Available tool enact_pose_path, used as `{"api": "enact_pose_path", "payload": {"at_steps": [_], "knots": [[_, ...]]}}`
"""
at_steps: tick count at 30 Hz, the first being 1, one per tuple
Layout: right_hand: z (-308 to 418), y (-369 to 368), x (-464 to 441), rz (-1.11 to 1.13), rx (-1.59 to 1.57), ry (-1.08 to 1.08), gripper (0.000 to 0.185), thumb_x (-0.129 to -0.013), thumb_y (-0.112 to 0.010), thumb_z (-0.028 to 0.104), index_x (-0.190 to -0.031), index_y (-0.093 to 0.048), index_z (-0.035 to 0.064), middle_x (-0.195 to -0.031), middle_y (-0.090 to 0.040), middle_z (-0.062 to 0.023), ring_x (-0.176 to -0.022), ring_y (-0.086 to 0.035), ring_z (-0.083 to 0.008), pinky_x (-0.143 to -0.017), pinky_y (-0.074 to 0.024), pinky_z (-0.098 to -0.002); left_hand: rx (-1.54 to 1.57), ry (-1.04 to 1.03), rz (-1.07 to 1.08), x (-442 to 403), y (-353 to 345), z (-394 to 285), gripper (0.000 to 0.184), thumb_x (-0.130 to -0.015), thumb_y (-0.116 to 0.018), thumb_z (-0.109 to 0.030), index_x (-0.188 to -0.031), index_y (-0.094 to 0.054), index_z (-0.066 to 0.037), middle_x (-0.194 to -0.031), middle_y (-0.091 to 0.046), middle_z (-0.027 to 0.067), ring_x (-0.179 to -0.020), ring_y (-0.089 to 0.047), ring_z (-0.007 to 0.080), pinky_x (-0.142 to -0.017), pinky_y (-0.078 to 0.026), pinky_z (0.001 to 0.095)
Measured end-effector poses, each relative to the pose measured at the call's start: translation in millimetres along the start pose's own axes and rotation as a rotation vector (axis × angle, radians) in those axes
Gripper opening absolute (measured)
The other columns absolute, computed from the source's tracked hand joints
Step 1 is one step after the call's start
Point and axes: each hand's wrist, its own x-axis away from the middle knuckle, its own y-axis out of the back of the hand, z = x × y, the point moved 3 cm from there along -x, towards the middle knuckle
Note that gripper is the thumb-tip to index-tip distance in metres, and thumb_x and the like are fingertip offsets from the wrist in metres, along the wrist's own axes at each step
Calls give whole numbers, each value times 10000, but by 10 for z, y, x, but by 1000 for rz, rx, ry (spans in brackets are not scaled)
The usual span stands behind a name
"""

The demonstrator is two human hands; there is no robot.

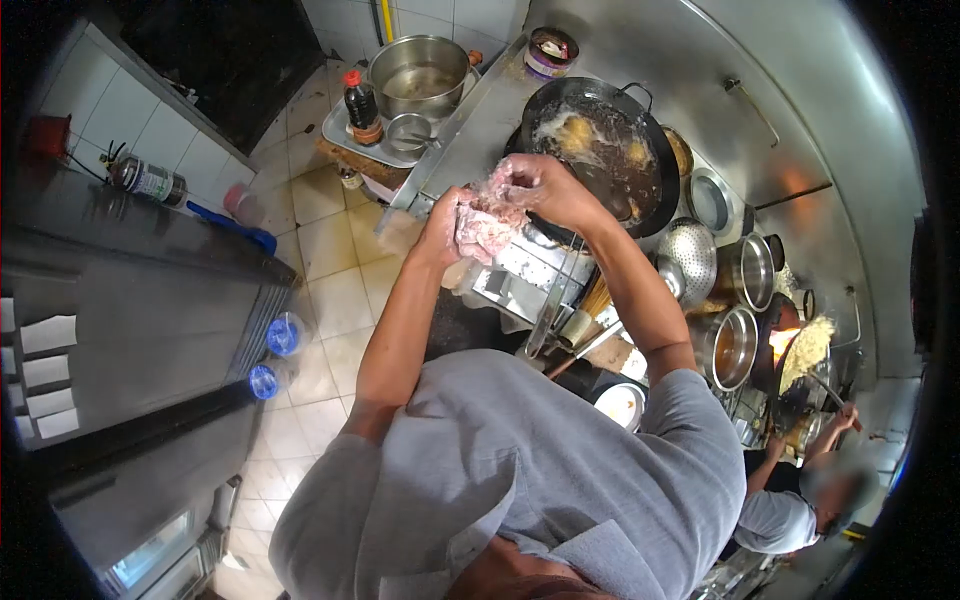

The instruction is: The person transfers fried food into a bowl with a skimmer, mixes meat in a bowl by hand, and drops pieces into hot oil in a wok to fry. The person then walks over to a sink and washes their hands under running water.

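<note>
Pale, floury raw meat (484,234) is gripped by my left hand (446,222), whose fingers curl round its left side. My right hand (537,186) pinches the upper right part of the same floury mass, close beside the left one. Just to the right of my hands, a black wok (665,180) holds dark bubbling oil with golden pieces (575,134) frying in it. The fingertips of both hands are partly hidden by the meat and its coating.
At the upper left, a tray (343,137) bears a steel pot (420,62) and a dark sauce bottle (361,104). A perforated ladle (690,258) and steel pots (733,345) stand right of my right arm. Another person (785,520) tosses food over flames at the lower right.
</note>
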Motion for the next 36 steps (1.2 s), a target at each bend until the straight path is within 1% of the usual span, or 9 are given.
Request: {"api": "enact_pose_path", "payload": {"at_steps": [4, 5, 8, 12, 15, 22, 27, 32, 36], "knots": [[116, -252, 74, 133, 690, 288, 308, -798, -638, 102, -1067, -562, -27, -912, -594, -157, -888, -593, -328, -816, -470, -383, 29, 37, -9, -82, 175, 80, 427, -905, -396, -331, -1097, -576, 6, -989, -664, 170, -838, -680, 292, -756, -571, 418], [141, -294, 132, 111, 702, 177, 365, -798, -635, 144, -1107, -548, -29, -922, -567, -202, -920, -551, -419, -859, -447, -428, -36, 36, -81, -79, 195, 89, 443, -926, -379, -377, -1077, -580, -12, -966, -662, 157, -803, -682, 280, -708, -577, 406], [-63, -301, 95, 107, 724, 160, 360, -797, -633, 137, -1100, -551, -38, -940, -580, -218, -943, -554, -434, -869, -449, -431, -96, 17, -171, -69, 186, 114, 449, -967, -360, -424, -1077, -577, -47, -928, -660, 128, -721, -682, 249, -629, -586, 358], [-141, -163, 57, 105, 574, 112, 325, -811, -623, 96, -1097, -559, -44, -977, -617, -184, -948, -603, -347, -855, -466, -384, -36, -35, -123, -167, 177, 172, 342, -981, -429, -326, -1150, -533, -48, -972, -659, 123, -792, -682, 241, -699, -591, 373], [-282, -107, 60, 61, 72, -141, 276, -836, -593, 12, -1108, -590, -33, -1029, -632, -62, -946, -563, -124, -824, -464, -290, -45, -91, -169, -145, 206, 147, 334, -986, -457, -305, -1183, -509, -40, -1010, -656, 125, -861, -677, 239, -758, -583, 377], [-449, -53, 170, -155, -254, -376, 288, -872, -603, 43, -1146, -575, -41, -1042, -628, -96, -962, -596, -161, -830, -488, -292, 53, -14, -80, -166, 302, 197, 374, -987, -457, -318, -1178, -540, -7, -1075, -654, 140, -942, -664, 260, -824, -559, 401], [-303, -34, 173, -167, -831, -398, 224, -957, -524, 102, -1149, -568, -4, -1015, -626, -87, -876, -628, -172, -746, -530, -293, 127, 39, -123, -142, 200, 180, 414, -933, -520, -327, -1168, -575, 10, -1109, -650, 152, -953, -659, 270, -863, -540, 407], [-332, -34, 170, -210, -742, -324, 214, -973, -512, 167, -1106, -578, 14, -975, -627, -56, -848, -611, -146, -732, -507, -275, 121, 34, -114, -149, 204, 171, 427, -890, -557, -323, -1158, -582, 9, -1111, -651, 149, -976, -651, 269, -886, -528, 413], [-214, -95, 213, -132, 190, -123, 272, -946, -547, 233, -1107, -534, 14, -1014, -590, -103, -889, -584, -227, -757, -483, -349, 56, 23, -133, -169, 200, 184, 413, -899, -530, -335, -1137, -592, -3, -1100, -653, 152, -991, -645, 280, -896, -522, 419]]}}
